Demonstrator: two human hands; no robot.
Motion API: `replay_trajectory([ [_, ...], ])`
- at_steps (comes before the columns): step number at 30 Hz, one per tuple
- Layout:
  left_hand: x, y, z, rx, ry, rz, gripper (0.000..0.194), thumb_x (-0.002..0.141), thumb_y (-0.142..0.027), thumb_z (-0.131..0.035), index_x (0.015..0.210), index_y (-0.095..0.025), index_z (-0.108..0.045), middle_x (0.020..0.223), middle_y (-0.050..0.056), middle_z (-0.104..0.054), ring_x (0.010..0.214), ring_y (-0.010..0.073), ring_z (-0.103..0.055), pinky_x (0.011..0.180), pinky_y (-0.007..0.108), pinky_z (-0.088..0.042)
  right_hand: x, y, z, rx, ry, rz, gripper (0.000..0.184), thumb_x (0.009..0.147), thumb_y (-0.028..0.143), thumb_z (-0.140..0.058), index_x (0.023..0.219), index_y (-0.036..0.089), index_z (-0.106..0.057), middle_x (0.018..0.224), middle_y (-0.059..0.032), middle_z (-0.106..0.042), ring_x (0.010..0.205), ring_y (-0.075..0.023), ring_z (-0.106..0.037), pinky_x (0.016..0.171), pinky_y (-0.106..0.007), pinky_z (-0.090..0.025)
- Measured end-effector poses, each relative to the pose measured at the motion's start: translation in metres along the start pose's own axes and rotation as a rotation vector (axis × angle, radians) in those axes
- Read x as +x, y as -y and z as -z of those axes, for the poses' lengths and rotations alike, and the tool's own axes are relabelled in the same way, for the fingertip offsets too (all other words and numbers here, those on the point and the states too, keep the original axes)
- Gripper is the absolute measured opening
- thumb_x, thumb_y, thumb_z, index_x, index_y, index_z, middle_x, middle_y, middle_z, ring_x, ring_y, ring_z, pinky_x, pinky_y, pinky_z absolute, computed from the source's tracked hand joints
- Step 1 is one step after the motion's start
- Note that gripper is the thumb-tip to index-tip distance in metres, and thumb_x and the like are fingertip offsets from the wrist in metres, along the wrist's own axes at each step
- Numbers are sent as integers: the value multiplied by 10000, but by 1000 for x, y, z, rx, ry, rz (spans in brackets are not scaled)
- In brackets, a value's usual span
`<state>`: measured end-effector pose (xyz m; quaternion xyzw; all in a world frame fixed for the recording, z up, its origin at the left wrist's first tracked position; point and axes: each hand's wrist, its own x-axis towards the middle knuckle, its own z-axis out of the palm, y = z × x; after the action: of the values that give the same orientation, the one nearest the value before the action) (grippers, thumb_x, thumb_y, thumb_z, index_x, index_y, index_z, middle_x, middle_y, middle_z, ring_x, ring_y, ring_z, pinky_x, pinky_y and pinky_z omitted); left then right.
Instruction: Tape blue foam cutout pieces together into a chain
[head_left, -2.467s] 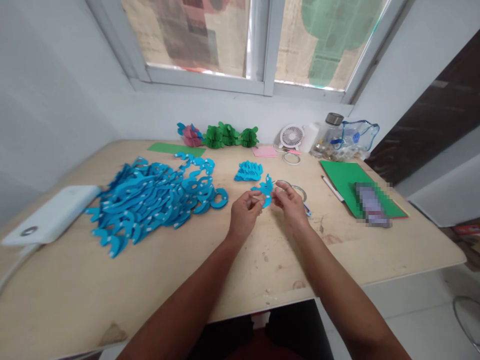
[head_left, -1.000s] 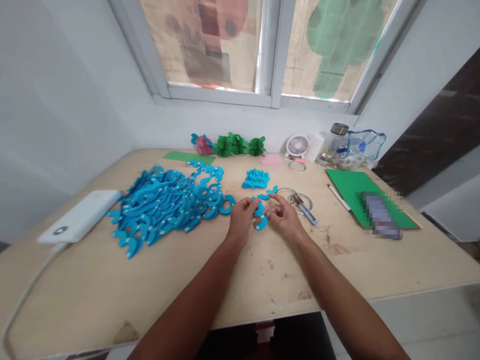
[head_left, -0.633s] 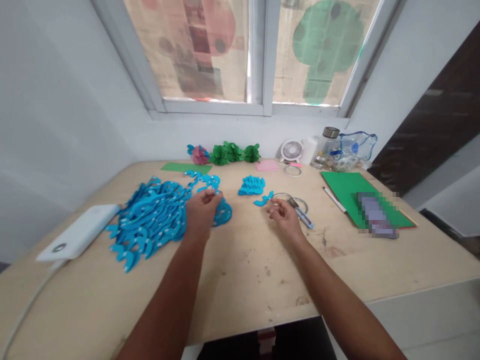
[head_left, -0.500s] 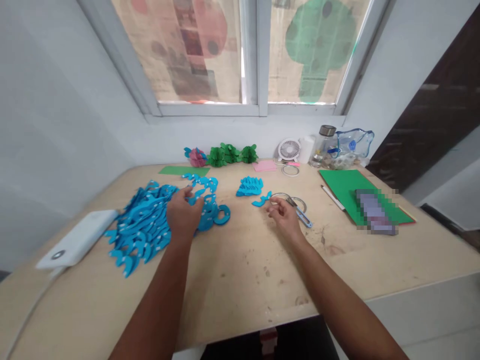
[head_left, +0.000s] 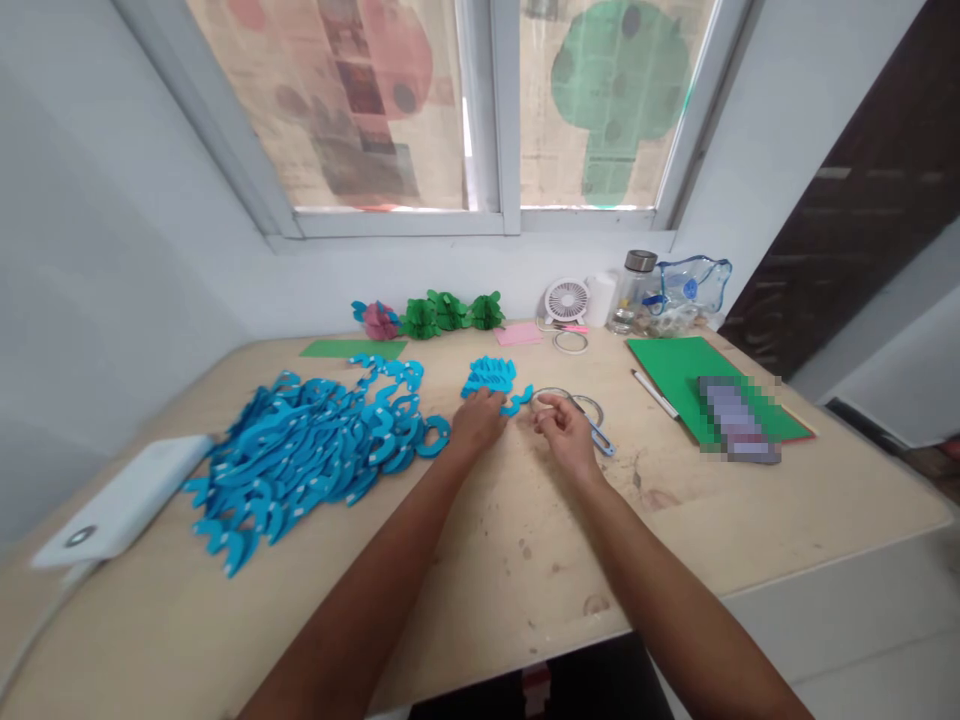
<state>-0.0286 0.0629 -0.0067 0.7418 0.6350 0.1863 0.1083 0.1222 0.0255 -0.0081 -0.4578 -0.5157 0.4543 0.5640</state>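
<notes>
Flat on the wooden table (head_left: 517, 560), my left hand (head_left: 478, 420) reaches forward with its fingers stretched over the near edge of a small row of blue folded pieces (head_left: 489, 373). Its fingertips are partly hidden. Just right of it, a loose curved blue piece (head_left: 517, 400) lies between my two hands. My right hand (head_left: 566, 430) is curled with thumb and fingers together; what they hold, if anything, is too small to make out. Beneath and beyond it lie a coil of wire (head_left: 589, 408) and a blue cutter (head_left: 604, 440). A large heap of blue curved pieces with white squares (head_left: 300, 440) spreads to the left.
A white power bank (head_left: 124, 500) with a cable lies far left. Behind are green paper (head_left: 352, 349), green folded ornaments (head_left: 448, 311), a small fan (head_left: 566, 300) and a bottle (head_left: 631, 290). At right are a pen (head_left: 655, 393), a green sheet (head_left: 675, 370) and a phone (head_left: 739, 420).
My left hand has moved right, from over the blue heap to the small blue row. The right hand stays nearly in place, and the view has shifted slightly.
</notes>
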Motion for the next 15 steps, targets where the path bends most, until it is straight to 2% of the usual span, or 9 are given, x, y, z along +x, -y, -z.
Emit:
replay_trajectory([
  [3,5,5,-3,-6,1,-22,121,740,-243,-562,816,-181,-633,906,107,-620,897,229,-559,761,310,-403,0,-1,0,-2,3,-6,300,688,278,-546,965,164,-559,654,4,-589,602,-142,-541,612,-279,-448],
  [7,-2,5,-3,-28,-27,-36,85,724,-220,-558,771,-193,-622,829,80,-628,866,220,-563,747,301,-408,-1,0,-1,0,-2,-7,295,687,266,-537,960,157,-556,667,1,-593,587,-136,-537,615,-278,-447],
  [11,-24,-3,1,-75,-76,-42,87,736,-226,-533,783,-211,-605,840,53,-638,866,202,-569,755,291,-419,-1,-1,-1,-15,-30,13,309,677,268,-546,966,160,-563,738,-17,-605,644,-143,-559,630,-273,-453],
  [15,-50,-19,6,-347,-138,-55,103,714,-248,-560,808,-215,-586,838,30,-651,782,186,-586,724,302,-444,0,-2,0,-60,-106,28,394,652,251,-568,1036,166,-542,848,-36,-611,722,-148,-570,669,-274,-456],
])
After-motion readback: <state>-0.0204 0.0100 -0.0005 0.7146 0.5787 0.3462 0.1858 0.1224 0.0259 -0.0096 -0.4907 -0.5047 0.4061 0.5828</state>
